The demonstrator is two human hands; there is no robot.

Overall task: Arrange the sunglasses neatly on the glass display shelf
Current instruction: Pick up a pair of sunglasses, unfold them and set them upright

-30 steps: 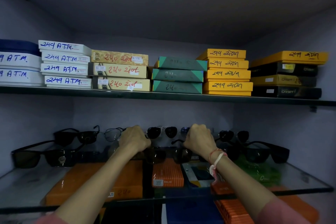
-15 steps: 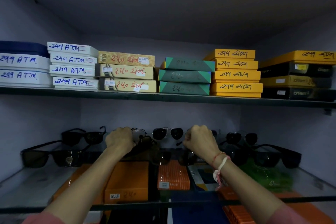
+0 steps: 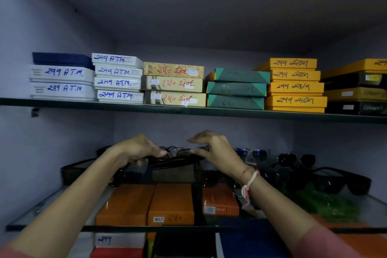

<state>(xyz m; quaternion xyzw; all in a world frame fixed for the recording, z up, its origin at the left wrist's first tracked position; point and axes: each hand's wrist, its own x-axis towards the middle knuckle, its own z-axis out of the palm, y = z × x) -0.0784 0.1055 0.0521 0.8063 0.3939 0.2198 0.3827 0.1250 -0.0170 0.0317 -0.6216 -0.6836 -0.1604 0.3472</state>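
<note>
Nearest you, orange boxes (image 3: pixel 146 203) show through the clear glass display shelf (image 3: pixel 27 216). Above its middle, your left hand (image 3: pixel 136 148) and right hand (image 3: pixel 217 151) pinch the two ends of a dark-framed pair of sunglasses (image 3: pixel 178 158), lifted off the glass. Farther back, black sunglasses (image 3: pixel 293 158) along the rear edge look lined up; the held pair is not yet placed.
</note>
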